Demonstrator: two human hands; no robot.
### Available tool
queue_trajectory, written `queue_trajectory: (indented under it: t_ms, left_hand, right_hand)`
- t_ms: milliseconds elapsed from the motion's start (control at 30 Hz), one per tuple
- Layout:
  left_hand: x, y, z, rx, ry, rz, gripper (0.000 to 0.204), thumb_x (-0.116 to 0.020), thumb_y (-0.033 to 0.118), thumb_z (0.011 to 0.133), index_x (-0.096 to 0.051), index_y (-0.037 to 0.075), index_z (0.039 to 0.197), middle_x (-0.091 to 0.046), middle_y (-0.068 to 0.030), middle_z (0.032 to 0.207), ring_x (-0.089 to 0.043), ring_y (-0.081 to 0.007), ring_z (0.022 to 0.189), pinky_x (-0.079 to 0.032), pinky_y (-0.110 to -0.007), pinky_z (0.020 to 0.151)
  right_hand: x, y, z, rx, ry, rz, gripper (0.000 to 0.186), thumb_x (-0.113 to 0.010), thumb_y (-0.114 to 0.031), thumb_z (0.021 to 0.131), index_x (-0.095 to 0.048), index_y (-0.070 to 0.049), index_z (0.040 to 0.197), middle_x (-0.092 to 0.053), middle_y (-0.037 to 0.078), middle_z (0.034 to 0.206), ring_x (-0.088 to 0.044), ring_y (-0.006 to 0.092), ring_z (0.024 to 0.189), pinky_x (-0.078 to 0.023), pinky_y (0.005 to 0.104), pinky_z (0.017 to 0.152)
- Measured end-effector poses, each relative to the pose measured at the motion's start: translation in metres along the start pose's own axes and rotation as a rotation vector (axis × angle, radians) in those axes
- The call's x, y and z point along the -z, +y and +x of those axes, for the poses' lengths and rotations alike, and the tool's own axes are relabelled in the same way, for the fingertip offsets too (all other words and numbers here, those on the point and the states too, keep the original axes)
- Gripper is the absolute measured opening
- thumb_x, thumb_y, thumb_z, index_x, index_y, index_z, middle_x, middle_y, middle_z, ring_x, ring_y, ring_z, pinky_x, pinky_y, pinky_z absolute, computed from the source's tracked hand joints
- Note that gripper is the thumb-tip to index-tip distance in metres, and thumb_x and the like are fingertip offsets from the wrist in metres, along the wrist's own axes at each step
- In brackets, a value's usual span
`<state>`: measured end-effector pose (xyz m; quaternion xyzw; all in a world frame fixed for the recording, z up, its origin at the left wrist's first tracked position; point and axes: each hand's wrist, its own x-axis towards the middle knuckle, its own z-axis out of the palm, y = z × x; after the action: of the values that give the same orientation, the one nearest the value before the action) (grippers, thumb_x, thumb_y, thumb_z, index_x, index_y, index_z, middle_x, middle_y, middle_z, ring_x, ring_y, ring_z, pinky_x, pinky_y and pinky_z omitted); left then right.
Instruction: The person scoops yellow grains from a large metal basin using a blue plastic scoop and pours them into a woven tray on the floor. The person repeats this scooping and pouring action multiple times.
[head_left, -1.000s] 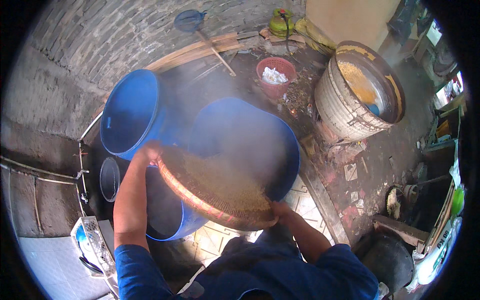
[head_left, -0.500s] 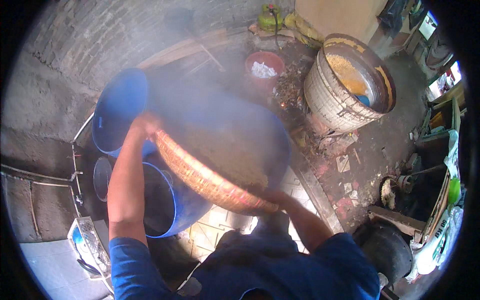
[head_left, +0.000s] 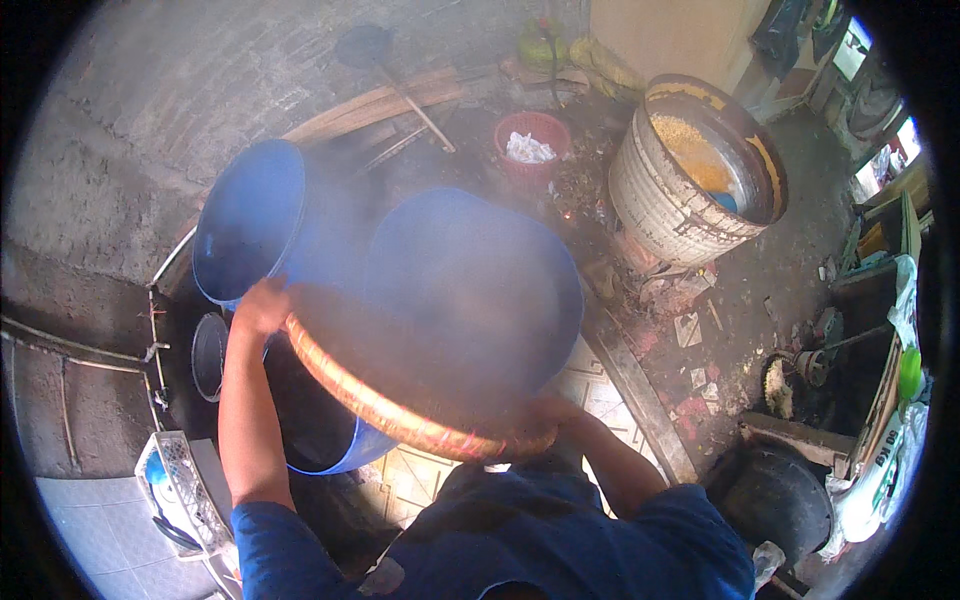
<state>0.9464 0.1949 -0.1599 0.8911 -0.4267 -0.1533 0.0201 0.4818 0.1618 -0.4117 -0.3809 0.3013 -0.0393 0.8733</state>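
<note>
Evidently, much of the view is being veiled by steam (head_left: 480,290), thickest over the wide blue tub (head_left: 430,225); the tub's bottom is being concealed. A woven tray (head_left: 385,408) is being held in front of the body, across the tub's near side. Its left end is being gripped by the left hand (head_left: 263,305), fingers being curled over the rim. The opposite end is being clasped by the right hand (head_left: 548,415); its fingers are being blurred, their exact placement not being made out. Whatever is being carried inside the tray is being lost in haze. Part of the lower blue barrel (head_left: 360,450) is being covered by the left forearm and tray. A green gas cylinder (head_left: 543,45) is being dimmed. Yellow grains (head_left: 690,145) are being contained in a rusty drum (head_left: 650,190).
</note>
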Motion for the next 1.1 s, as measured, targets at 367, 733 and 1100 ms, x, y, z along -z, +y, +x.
queue_trajectory:
  t_ms: [367,733,1100]
  left_hand:
    - [-0.084,-0.092,-0.129,0.081,-0.017,-0.934,0.054,-0.047,0.017,0.093,-0.031,0.003,0.142,-0.042,-0.0147,0.141,-0.042,-0.0238,0.127,-0.033,-0.033,0.104]
    - [-0.201,-0.165,-0.257,-0.071,-0.22,-1.224,0.058,-0.045,0.028,0.098,-0.02,0.009,0.147,-0.029,-0.017,0.148,-0.027,-0.0249,0.137,-0.024,-0.034,0.11]
    - [-0.346,-0.208,-0.363,0.019,-0.841,-0.93,0.062,-0.054,0.04,0.092,-0.036,0.007,0.141,-0.05,-0.0177,0.133,-0.055,-0.0288,0.111,-0.042,-0.038,0.095]
  right_hand:
    - [0.014,0.068,-0.071,0.056,0.193,0.075,0.041,-0.051,-0.009,0.087,-0.048,-0.005,0.129,-0.061,0.01,0.109,-0.061,0.021,0.093,-0.051,0.0377,0.077]
    - [-0.097,0.169,-0.203,0.374,0.802,0.334,0.047,-0.052,0.003,0.073,-0.044,-0.014,0.116,-0.051,0.001,0.087,-0.05,0.0116,0.058,-0.045,0.0267,0.047]
    - [-0.158,0.325,-0.353,0.417,1.109,0.618,0.042,-0.051,-0.002,0.071,-0.047,-0.023,0.107,-0.049,0.0,0.08,-0.045,0.0114,0.053,-0.042,0.0297,0.043]
